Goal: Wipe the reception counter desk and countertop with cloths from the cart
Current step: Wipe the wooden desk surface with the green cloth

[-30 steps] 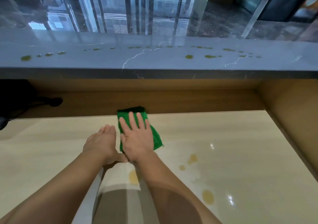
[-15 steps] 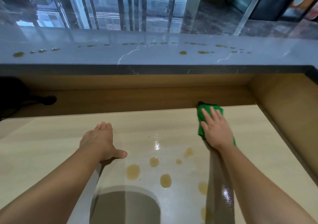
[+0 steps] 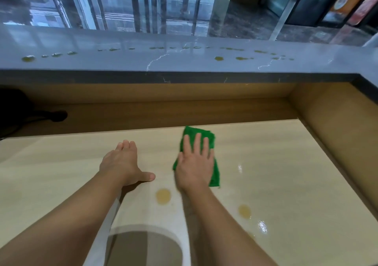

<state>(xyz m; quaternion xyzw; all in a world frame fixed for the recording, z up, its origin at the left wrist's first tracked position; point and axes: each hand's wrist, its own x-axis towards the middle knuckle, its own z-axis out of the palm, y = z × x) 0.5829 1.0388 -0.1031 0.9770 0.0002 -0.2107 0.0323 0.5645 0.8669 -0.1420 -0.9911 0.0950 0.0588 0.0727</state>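
A folded green cloth lies on the beige desk near its back edge. My right hand presses flat on the cloth with straight, spread fingers. My left hand rests flat on the desk to the left of the cloth, thumb stretched toward it. Yellow-brown spots mark the desk just in front of both hands, and another spot lies to the right. Above the desk runs the grey marble countertop, dotted with a row of olive stains.
A wooden back panel and a wooden side wall close the desk at the back and right. Dark objects with a cable sit in the back left corner. A glossy lobby floor lies beyond the countertop.
My right hand slid the cloth far right along the desk's back edge, then back left toward the middle. The small spots in the middle of the desk are gone. The left hand stayed in place.
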